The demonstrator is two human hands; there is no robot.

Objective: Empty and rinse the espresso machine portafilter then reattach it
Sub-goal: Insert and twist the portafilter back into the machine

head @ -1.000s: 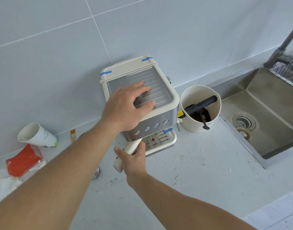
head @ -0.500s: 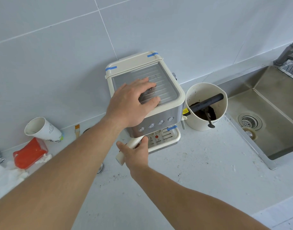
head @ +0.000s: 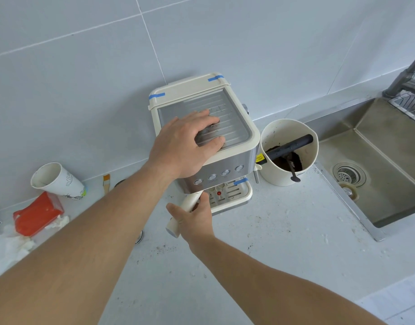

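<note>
A cream and steel espresso machine [head: 239, 127] stands against the tiled wall. My left hand [head: 185, 146] lies flat on its ribbed top tray, fingers spread. Below the machine's front, my right hand [head: 194, 216] is wrapped around the cream handle of the portafilter [head: 174, 225], which points out toward me and to the left. The portafilter's basket end is hidden under the machine's front. The drip tray [head: 234, 195] with a red float shows just right of my right hand.
A cream knock box [head: 288, 139] with a black bar and coffee grounds stands right of the machine. A steel sink [head: 387, 174] with a drain lies at the right. A tipped paper cup [head: 56, 179], red packet [head: 37, 214] and tissues sit at the left. Grounds speckle the counter.
The view has shifted slightly, so the machine sits a little further right. Both hands keep their places; the portafilter handle's angle looks about the same.
</note>
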